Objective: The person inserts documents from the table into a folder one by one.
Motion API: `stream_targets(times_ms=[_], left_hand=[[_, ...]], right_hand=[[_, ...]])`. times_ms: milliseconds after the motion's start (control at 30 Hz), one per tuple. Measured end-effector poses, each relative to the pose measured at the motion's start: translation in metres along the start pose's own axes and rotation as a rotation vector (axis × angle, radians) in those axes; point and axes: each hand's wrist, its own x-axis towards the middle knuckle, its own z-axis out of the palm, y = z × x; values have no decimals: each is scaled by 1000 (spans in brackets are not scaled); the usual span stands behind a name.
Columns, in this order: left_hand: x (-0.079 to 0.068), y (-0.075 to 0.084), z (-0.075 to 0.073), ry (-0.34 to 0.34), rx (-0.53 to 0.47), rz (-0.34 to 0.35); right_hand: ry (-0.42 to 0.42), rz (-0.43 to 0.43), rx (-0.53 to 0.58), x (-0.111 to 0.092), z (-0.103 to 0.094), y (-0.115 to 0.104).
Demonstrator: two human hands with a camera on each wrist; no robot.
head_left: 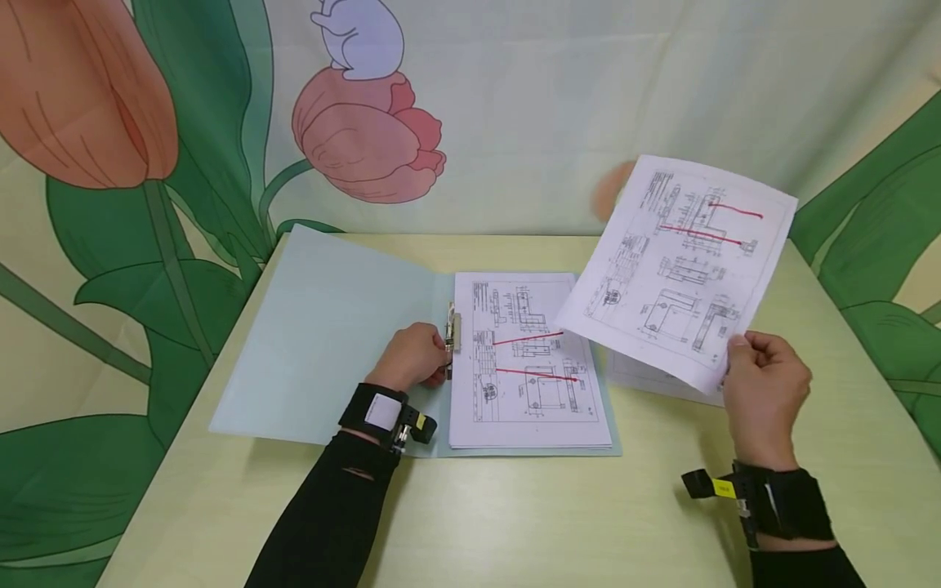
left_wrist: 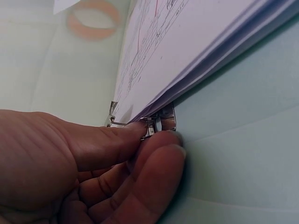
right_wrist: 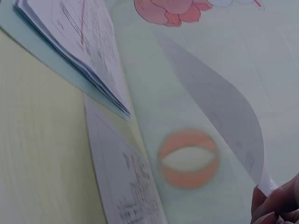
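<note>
A light blue folder (head_left: 323,327) lies spread on the table, its cover folded out to the left. Inside it is a stack of printed drawings (head_left: 540,433), the top one marked with red lines. My left hand (head_left: 412,357) is at the folder's spine, thumb and fingers pinching the metal clip (left_wrist: 167,116) at the stack's left edge. Off to the right, my right hand (head_left: 768,400) pinches the lower right corner of a loose drawing sheet (head_left: 684,269). That sheet is raised and tilted above the table, bowing slightly, and overlaps the stack's upper right corner in the head view.
Another drawing sheet (head_left: 639,376) lies on the table right of the folder, partly hidden under the raised one. The pale wooden table (head_left: 559,523) ends at the back against a hanging cloth (head_left: 529,122) printed with tulips.
</note>
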Motion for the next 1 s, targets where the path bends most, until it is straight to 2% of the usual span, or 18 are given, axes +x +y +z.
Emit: stream_targets(times_ms=[100, 300, 467, 567, 767, 1000], left_hand=[[0, -1, 0, 2, 6, 2], [1, -2, 0, 5, 2, 9], [1, -2, 0, 0, -6, 16], [2, -2, 0, -5, -7, 16], [2, -2, 0, -10, -9, 21], [1, -2, 0, -12, -11, 21]], right_hand=[[-50, -23, 18, -11, 9, 0], [-265, -39, 26, -30, 21, 0], [-491, -64, -56, -39, 24, 5], [-577, -60, -117, -42, 27, 6], [-662, -104, -211, -47, 35, 8], [-693, -175, -267, -55, 48, 9]])
